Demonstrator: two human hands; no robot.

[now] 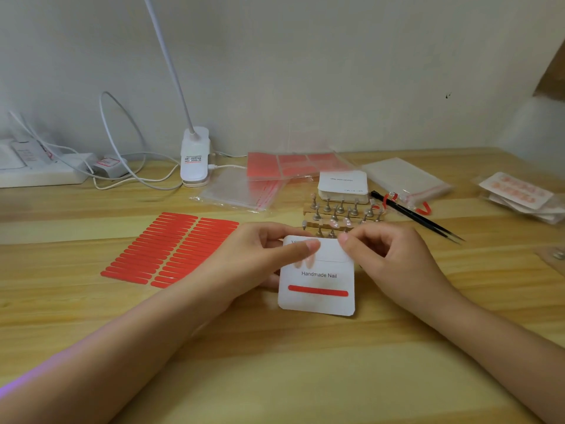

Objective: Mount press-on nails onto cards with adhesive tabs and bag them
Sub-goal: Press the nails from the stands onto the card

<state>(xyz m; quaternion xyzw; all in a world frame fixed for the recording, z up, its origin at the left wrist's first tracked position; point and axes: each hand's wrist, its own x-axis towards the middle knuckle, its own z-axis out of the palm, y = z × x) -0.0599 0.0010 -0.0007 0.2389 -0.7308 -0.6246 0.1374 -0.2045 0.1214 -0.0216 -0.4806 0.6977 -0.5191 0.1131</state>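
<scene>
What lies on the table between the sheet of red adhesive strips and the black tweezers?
In the head view, the wooden rack of small metal nail stands lies between the red strip sheet and black tweezers.

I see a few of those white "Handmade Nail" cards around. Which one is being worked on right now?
The card lying between both hands at the table's near edge, with one red adhesive strip across its lower part. The left hand holds it; the other blank cards sit stacked behind the nail stand.
</scene>
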